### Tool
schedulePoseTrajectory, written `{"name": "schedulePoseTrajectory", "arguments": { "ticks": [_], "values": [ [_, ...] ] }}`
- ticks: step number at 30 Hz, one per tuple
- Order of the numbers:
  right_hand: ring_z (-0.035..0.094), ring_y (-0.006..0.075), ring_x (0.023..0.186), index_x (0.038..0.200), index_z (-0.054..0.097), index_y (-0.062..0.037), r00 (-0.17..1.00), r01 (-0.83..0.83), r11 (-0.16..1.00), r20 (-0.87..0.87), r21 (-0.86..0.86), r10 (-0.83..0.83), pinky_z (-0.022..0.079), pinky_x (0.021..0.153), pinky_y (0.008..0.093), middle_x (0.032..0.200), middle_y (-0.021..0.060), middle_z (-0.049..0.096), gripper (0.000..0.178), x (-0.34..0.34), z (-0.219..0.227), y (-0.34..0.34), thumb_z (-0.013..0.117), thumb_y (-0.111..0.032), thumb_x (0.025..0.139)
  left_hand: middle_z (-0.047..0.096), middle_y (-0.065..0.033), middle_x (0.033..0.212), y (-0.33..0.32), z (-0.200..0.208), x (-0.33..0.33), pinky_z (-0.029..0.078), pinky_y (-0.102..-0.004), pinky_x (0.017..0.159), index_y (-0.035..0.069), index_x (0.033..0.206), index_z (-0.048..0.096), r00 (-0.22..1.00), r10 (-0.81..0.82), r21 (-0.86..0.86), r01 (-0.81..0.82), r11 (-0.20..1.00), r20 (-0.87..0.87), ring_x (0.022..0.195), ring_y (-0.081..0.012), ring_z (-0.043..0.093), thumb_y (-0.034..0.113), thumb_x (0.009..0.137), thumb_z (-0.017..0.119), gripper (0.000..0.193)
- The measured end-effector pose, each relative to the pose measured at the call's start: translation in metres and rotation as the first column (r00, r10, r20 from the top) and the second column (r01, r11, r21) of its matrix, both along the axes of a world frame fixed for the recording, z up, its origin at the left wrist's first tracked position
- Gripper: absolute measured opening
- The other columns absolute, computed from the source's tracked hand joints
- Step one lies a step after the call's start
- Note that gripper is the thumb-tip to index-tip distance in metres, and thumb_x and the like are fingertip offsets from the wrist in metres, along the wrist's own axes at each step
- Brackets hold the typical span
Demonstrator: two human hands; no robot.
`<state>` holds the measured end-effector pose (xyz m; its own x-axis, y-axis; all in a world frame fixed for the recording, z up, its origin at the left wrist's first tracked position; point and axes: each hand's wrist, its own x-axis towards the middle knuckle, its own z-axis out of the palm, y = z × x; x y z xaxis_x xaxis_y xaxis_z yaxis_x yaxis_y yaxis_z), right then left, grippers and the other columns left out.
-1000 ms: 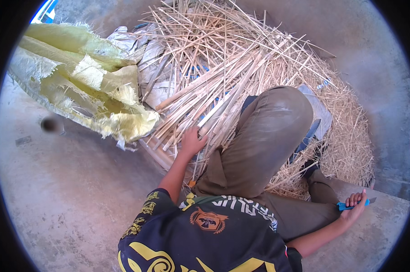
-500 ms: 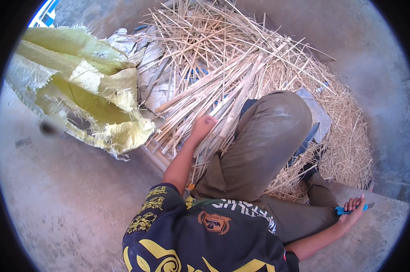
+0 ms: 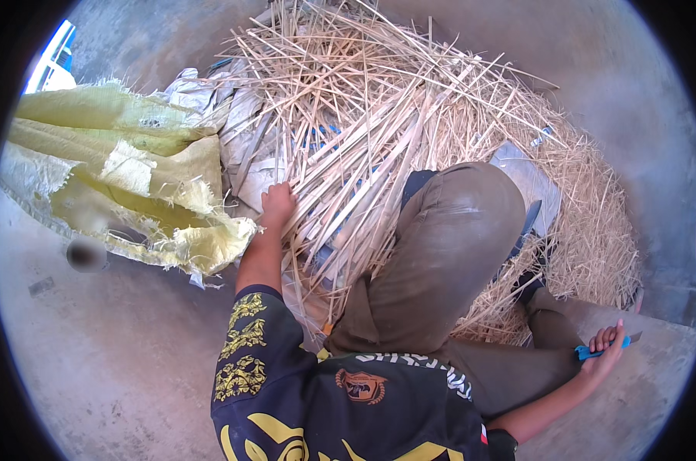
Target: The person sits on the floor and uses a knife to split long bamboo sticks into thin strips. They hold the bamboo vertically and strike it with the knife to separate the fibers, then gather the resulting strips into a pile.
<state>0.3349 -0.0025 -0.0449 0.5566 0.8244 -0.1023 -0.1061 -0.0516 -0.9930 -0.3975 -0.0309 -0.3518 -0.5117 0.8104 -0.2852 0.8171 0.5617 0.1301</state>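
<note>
The left hand (image 3: 279,204) is curled at the left edge of the stick pile (image 3: 363,150); I can't tell if it holds any. The right hand (image 3: 607,353) is wrapped round a blue knife (image 3: 583,353), hiding part.

Comes to one left hand (image 3: 279,203) and one right hand (image 3: 609,347), two hands in all. Includes one blue-handled knife (image 3: 584,353), one torn yellow sack (image 3: 167,170), one grey sheet (image 3: 526,178), one small orange piece (image 3: 327,329), one dark shirt (image 3: 309,407) with one orange badge (image 3: 361,386), and one pair of brown trousers (image 3: 455,246). Runs past counting among the pale strips (image 3: 348,100) and finer shavings (image 3: 597,230), given so much overlap.
</note>
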Motion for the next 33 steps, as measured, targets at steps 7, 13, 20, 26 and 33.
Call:
{"name": "schedulePoseTrajectory", "arguments": {
  "ticks": [7,13,20,26,33],
  "values": [
    [0.030,0.0049,0.047,0.071,0.039,-0.0144,0.999,0.012,1.000,-0.040,0.025,-0.010,0.025,0.040,0.0227,0.057,-0.0046,0.032,0.038,0.003,0.004,-0.003,0.059,-0.026,0.101,0.065,-0.0191,0.084,-0.032,0.025,0.002,0.050,-0.0524,0.080,0.008,0.103,0.055,0.996,0.049,0.045,-0.046,0.998,-0.069,0.090,-0.0411,0.064,0.024,0.099,0.056,0.017],
    [0.030,0.0051,0.046,0.070,0.038,-0.0145,0.999,-0.005,0.999,-0.037,0.046,0.007,0.025,0.040,0.0227,0.057,-0.0045,0.032,0.038,0.002,0.006,-0.002,0.058,-0.026,0.101,0.068,-0.0206,0.088,-0.075,0.037,0.011,0.049,-0.0536,0.073,0.008,0.100,0.056,0.989,0.041,0.373,0.016,0.928,-0.143,0.084,-0.0418,0.066,0.028,0.100,0.056,0.020],
    [0.030,0.0054,0.046,0.071,0.038,-0.0142,0.999,-0.014,0.998,-0.041,0.054,0.016,0.025,0.039,0.0230,0.057,-0.0043,0.032,0.038,-0.004,0.010,-0.001,0.058,-0.026,0.101,0.066,-0.0232,0.095,-0.091,0.031,0.037,0.047,-0.0529,0.084,0.006,0.118,0.057,0.961,0.258,0.528,-0.170,0.832,-0.098,0.095,-0.0432,0.062,0.019,0.099,0.054,0.023],
    [0.030,0.0055,0.047,0.071,0.039,-0.0139,0.999,-0.012,0.998,-0.051,0.057,0.015,0.026,0.040,0.0232,0.057,-0.0041,0.032,0.037,0.000,0.008,-0.004,0.058,-0.026,0.101,0.067,-0.0239,0.111,-0.080,0.022,0.039,0.047,-0.0494,0.094,0.004,0.120,0.062,0.981,0.081,0.742,0.077,0.666,-0.174,0.108,-0.0413,0.061,0.006,0.088,0.057,0.033],
    [0.030,0.0056,0.047,0.072,0.040,-0.0137,0.997,-0.038,0.998,-0.061,0.046,0.041,0.026,0.040,0.0228,0.057,-0.0039,0.032,0.037,0.000,0.008,-0.004,0.059,-0.026,0.101,0.069,-0.0227,0.099,-0.088,-0.026,0.116,0.050,-0.0478,0.091,0.002,0.112,0.069,0.947,-0.075,0.537,-0.110,0.836,0.311,0.099,-0.0414,0.064,0.009,0.085,0.059,0.030]
  ]
}}
